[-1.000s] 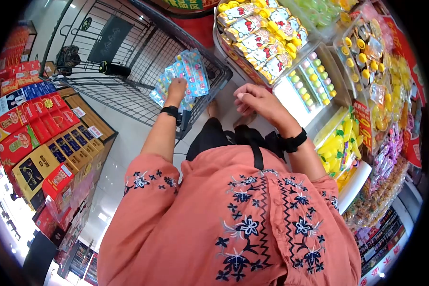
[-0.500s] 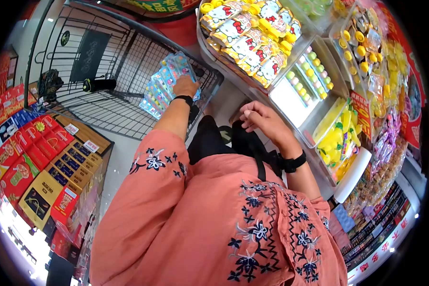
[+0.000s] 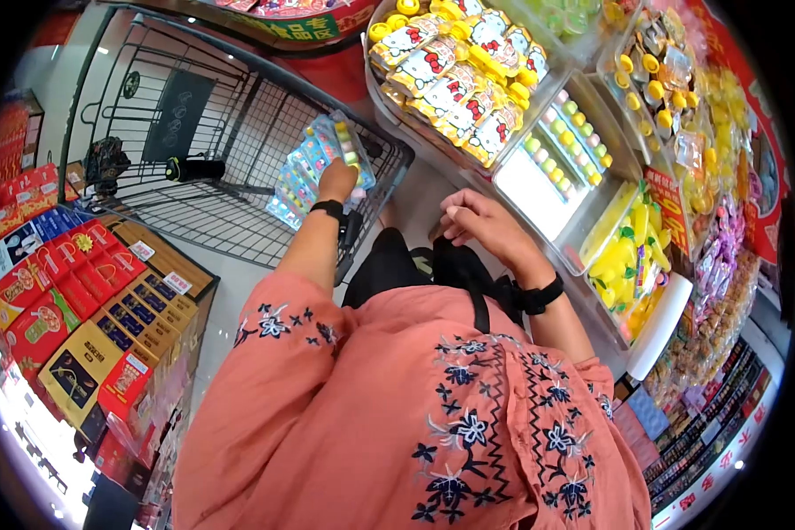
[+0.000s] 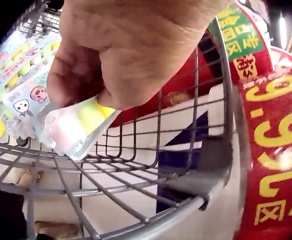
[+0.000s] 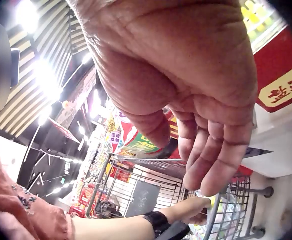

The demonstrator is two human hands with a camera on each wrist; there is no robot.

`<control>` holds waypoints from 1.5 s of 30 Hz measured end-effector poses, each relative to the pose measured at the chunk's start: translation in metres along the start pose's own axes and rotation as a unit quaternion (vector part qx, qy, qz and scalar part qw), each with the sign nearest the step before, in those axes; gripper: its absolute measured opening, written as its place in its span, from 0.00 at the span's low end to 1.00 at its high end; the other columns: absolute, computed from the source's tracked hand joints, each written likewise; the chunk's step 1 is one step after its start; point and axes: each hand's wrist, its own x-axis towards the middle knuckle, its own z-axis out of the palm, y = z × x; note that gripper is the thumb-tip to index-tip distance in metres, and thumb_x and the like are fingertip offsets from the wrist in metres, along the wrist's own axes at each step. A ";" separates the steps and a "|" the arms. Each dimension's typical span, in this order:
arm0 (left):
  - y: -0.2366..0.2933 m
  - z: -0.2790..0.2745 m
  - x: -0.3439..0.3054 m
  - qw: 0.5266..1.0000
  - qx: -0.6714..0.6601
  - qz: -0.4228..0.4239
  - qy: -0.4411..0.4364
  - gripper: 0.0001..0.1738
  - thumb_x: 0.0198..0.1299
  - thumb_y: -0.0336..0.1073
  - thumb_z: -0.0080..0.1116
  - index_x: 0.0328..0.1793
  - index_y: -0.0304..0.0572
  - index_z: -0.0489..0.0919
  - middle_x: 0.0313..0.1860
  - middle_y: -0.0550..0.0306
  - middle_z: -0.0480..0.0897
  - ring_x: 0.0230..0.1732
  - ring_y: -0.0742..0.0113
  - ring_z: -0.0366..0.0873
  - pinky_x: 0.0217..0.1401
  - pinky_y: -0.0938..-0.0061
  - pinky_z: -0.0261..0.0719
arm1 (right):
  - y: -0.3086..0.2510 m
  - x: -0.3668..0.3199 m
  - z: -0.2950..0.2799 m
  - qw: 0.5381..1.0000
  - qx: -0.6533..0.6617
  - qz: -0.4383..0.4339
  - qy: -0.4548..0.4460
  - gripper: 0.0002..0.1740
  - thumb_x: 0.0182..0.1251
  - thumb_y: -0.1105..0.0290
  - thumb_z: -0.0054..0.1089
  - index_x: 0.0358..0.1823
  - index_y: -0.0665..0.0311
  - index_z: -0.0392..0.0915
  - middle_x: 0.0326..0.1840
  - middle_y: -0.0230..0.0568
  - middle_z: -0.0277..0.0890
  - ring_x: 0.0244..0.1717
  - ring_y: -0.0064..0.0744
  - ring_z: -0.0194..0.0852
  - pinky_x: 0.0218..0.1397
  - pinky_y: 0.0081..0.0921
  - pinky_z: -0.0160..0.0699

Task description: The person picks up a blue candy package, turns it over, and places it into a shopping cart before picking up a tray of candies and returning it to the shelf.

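Observation:
Inside the shopping cart [image 3: 230, 190], my left hand [image 3: 337, 183] pinches a clear-and-blue blister pack of pastel candy balls [image 3: 345, 143]. Its pink, green and yellow balls [image 4: 90, 117] show below the fingers in the left wrist view. More blue packs [image 3: 296, 181] printed with small animal faces lie fanned beside it in the cart's near corner. My right hand [image 3: 486, 225] hangs between the cart and the candy display, holding nothing, its fingers loosely bent. In the right wrist view that hand's fingers [image 5: 211, 165] hang in front of the cart.
On the right, bins hold yellow cartoon-cat candy packs [image 3: 450, 79], more ball packs [image 3: 570, 141] and yellow fruit-shaped packs [image 3: 627, 256]. Gift boxes [image 3: 88, 300] are stacked at left. A black bottle-like object [image 3: 194, 168] lies in the cart, and a red display [image 3: 318, 53] stands behind it.
My left hand has gone from resting over the fanned packs to gripping one, turned so its coloured balls face up. My right hand has shifted slightly toward my body and stays empty.

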 end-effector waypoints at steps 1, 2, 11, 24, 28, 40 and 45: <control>-0.005 -0.006 -0.007 0.997 -0.071 0.004 -0.012 0.23 0.61 0.45 0.54 0.51 0.31 0.79 0.50 0.34 0.82 0.52 0.42 0.80 0.55 0.55 0.77 | -0.002 0.001 0.001 1.000 -0.006 -0.002 -0.006 0.16 0.77 0.60 0.50 0.55 0.65 0.72 0.46 0.39 0.78 0.43 0.27 0.81 0.46 0.26 0.82; -0.010 -0.012 -0.015 0.990 -0.142 0.009 -0.023 0.20 0.60 0.44 0.54 0.48 0.32 0.80 0.45 0.39 0.82 0.47 0.46 0.81 0.50 0.58 0.78 | -0.005 0.001 0.002 1.000 -0.012 -0.005 -0.011 0.16 0.77 0.60 0.50 0.55 0.65 0.72 0.46 0.39 0.78 0.42 0.27 0.81 0.46 0.26 0.83; 0.004 -0.104 -0.156 0.823 -0.552 0.108 -0.080 0.07 0.67 0.32 0.49 0.47 0.42 0.75 0.40 0.62 0.79 0.38 0.75 0.77 0.42 0.77 0.77 | -0.045 0.007 0.025 0.992 -0.048 -0.082 -0.082 0.20 0.76 0.58 0.53 0.59 0.66 0.71 0.49 0.42 0.78 0.45 0.30 0.81 0.48 0.28 0.83; 0.095 -0.150 -0.274 0.864 -0.400 0.270 -0.146 0.06 0.69 0.34 0.52 0.43 0.41 0.76 0.39 0.69 0.77 0.42 0.82 0.71 0.47 0.83 0.70 | -0.105 -0.038 0.014 0.929 0.234 -0.261 -0.122 0.27 0.76 0.47 0.51 0.62 0.62 0.72 0.52 0.36 0.80 0.49 0.27 0.81 0.51 0.26 0.82; 0.117 -0.145 -0.275 0.859 -0.393 0.268 -0.187 0.08 0.70 0.37 0.52 0.43 0.41 0.77 0.38 0.70 0.76 0.42 0.84 0.70 0.48 0.84 0.69 | -0.091 -0.053 -0.008 0.936 0.214 -0.274 -0.048 0.22 0.75 0.52 0.56 0.58 0.61 0.73 0.50 0.34 0.80 0.47 0.24 0.81 0.46 0.22 0.83; 0.165 -0.123 -0.259 0.776 -0.530 0.229 -0.254 0.26 0.74 0.46 0.51 0.66 0.31 0.69 0.51 0.46 0.82 0.43 0.57 0.86 0.30 0.71 0.86 | -0.041 -0.085 -0.074 0.881 0.332 -0.327 0.089 0.18 0.72 0.65 0.59 0.57 0.65 0.70 0.53 0.41 0.78 0.50 0.32 0.81 0.50 0.33 0.89; 0.181 -0.112 -0.258 0.755 -0.563 0.262 -0.211 0.23 0.75 0.41 0.50 0.68 0.33 0.68 0.52 0.49 0.82 0.42 0.63 0.84 0.35 0.75 0.81 | -0.025 -0.099 -0.089 0.876 0.333 -0.340 0.080 0.19 0.73 0.64 0.59 0.59 0.65 0.71 0.55 0.39 0.77 0.51 0.32 0.80 0.52 0.35 0.88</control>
